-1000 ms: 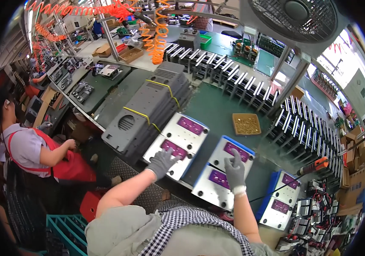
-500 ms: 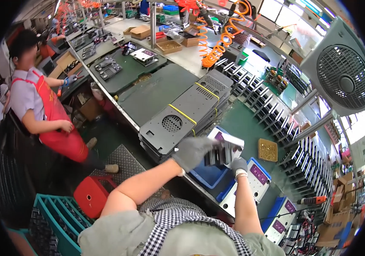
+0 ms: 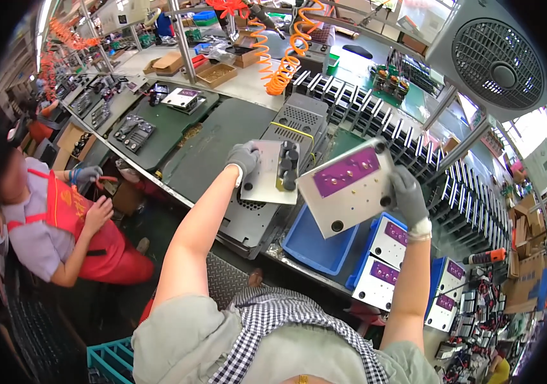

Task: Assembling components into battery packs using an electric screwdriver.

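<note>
My gloved left hand [image 3: 241, 159] is closed on the left edge of a silver metal plate [image 3: 264, 176] with several black cylindrical knobs along its right side. That plate is over the stack of grey perforated metal panels [image 3: 241, 224]; contact between them cannot be made out. In my gloved right hand [image 3: 409, 197] is a second silver plate [image 3: 356, 208], gripped by its right edge and tilted. It bears a purple rectangle, small brass-coloured studs and black round feet at the corners. Below the two plates stands a blue plastic bin [image 3: 318, 249].
More purple-marked plates [image 3: 376, 285] lie in blue trays to the right. Rows of black and silver bars [image 3: 376, 112] line the bench behind. A grey fan [image 3: 500, 70] stands at the far right, and orange coiled hoses [image 3: 280, 77] hang above. A co-worker in a red apron [image 3: 69, 211] is at left.
My hands were close together over the blue bin and have moved apart and upward, each now with a plate. The view has shifted, and the co-worker's hands have come closer together.
</note>
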A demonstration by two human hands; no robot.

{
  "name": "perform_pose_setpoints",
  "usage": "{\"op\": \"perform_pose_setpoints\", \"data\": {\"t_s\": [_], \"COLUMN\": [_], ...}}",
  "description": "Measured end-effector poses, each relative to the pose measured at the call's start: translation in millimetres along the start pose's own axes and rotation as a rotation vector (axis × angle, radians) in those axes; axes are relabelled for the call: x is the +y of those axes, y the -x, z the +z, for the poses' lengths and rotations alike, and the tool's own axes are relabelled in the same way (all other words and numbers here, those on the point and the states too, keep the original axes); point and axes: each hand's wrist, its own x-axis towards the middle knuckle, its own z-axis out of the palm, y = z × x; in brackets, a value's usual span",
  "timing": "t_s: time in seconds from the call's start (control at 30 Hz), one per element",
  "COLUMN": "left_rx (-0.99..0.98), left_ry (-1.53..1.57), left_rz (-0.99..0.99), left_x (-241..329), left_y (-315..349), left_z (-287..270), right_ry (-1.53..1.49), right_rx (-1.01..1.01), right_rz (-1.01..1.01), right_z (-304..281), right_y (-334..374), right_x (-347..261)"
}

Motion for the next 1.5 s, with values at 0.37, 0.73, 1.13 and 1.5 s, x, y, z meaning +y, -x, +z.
{"op": "perform_pose_setpoints", "data": {"t_s": [0.37,0.73,1.13,1.5], "left_rx": [-0.333,0.267,-0.660,-0.999], "left_ry": [0.679,-0.172,-0.527,0.429], "left_rz": [-0.114,0.579,1.090,0.411], "left_x": [-24,167,328,356], "left_y": [9,80,191,192], "left_z": [-15,-10,306,203], "right_ry": [0.111,0.214,0.155,-0.336], "right_rx": [-0.397,0.037,-0.205,0.161], "right_rz": [0.170,0.898,1.389,1.016], "right_z": [185,49,-54,-171], "right_y": [-196,141,359,263], "right_x": [-105,-85,-88,-16]}}
